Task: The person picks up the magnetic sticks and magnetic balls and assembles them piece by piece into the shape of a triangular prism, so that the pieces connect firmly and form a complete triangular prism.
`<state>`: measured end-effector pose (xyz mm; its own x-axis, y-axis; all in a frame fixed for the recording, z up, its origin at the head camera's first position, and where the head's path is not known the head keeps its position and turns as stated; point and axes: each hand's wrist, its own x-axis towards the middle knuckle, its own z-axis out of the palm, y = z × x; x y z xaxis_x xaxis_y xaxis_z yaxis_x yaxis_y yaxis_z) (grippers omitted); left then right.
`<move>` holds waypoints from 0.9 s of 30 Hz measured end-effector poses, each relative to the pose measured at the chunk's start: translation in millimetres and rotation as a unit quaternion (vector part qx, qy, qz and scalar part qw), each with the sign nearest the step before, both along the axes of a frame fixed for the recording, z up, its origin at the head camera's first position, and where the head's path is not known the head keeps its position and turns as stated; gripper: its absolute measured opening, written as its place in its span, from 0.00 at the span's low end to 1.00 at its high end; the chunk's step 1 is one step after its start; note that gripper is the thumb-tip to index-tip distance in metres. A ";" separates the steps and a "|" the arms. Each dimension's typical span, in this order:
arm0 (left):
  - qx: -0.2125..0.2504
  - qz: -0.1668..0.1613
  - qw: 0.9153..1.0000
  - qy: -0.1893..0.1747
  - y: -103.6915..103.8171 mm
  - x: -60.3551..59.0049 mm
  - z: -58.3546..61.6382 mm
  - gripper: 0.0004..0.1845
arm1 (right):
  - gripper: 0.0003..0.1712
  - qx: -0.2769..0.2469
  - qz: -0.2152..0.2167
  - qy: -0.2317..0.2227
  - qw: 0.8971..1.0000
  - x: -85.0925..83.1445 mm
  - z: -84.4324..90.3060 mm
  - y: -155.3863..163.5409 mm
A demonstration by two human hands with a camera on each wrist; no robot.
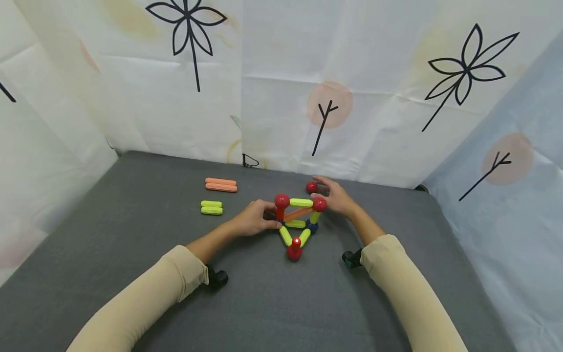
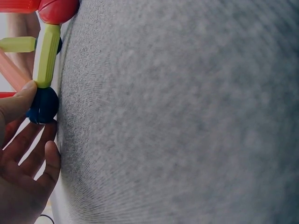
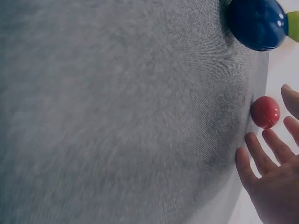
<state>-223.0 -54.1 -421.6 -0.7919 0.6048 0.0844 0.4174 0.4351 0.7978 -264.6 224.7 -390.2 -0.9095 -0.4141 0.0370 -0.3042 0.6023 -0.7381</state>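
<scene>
A frame of balls and sticks (image 1: pixel 295 224) stands on the gray table (image 1: pixel 264 308), in front of the person and between the two hands. Its lower part is a triangle of yellow-green sticks, with a blue ball (image 2: pixel 43 106) at the left corner, another blue ball (image 1: pixel 312 227) at the right and a red ball (image 1: pixel 292 253) at the near corner. A short red stick (image 1: pixel 296 242) stands up from that near ball. Above the blue balls, a red upright (image 1: pixel 280 214) and a yellow-green upright (image 1: pixel 315 218) carry two upper red balls, joined by a yellow-green bar (image 1: pixel 301 202); an orange stick (image 1: pixel 298 213) slants across between them.

The left hand (image 1: pixel 255 218) pinches the frame at the left blue ball, thumb on one side and fingers on the other. The right hand (image 1: pixel 335 196) has its fingers extended and loosely spread just beside a loose red ball (image 1: pixel 311 187) behind the frame; whether it touches that ball is hard to tell.

Left of the frame, well apart, lie two orange sticks (image 1: pixel 221 185) and, nearer the person, two yellow-green sticks (image 1: pixel 212 208), each pair side by side. Beige sleeves (image 1: pixel 149 288) cover both forearms. A pale cloth (image 1: pixel 281 58) with flower drawings hangs behind the table.
</scene>
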 end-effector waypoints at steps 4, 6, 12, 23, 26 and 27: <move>0.001 -0.003 1.000 -0.002 0.6 -0.3 -0.1 0.15 | 0.32 -0.003 -0.003 0.001 1.000 -4.8 -3.8 -2.1; 0.001 -0.001 1.000 -0.004 0.4 -0.1 0.5 0.15 | 0.30 0.000 -0.007 0.011 1.000 -6.7 -4.9 -3.8; -0.001 0.000 1.000 -0.013 -0.2 -0.6 1.5 0.16 | 0.23 0.005 -0.021 0.030 0.999 -7.6 -9.5 -8.7; 0.000 0.005 1.000 -0.013 -0.1 0.4 2.6 0.16 | 0.25 -0.030 -0.037 0.034 0.998 7.7 18.6 3.7; 0.000 0.004 1.000 -0.009 -0.3 0.4 2.5 0.16 | 0.25 -0.056 -0.030 0.046 0.997 16.0 37.0 7.0; 0.000 0.003 1.000 -0.008 -0.3 0.4 2.5 0.16 | 0.25 -0.065 -0.026 0.052 0.996 19.6 42.9 7.5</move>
<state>-222.7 -54.4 -419.1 -0.7964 0.6005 0.0716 0.4018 0.4370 0.8047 -245.1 232.2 -347.2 -0.9177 -0.3526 0.1828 -0.3547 0.5204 -0.7768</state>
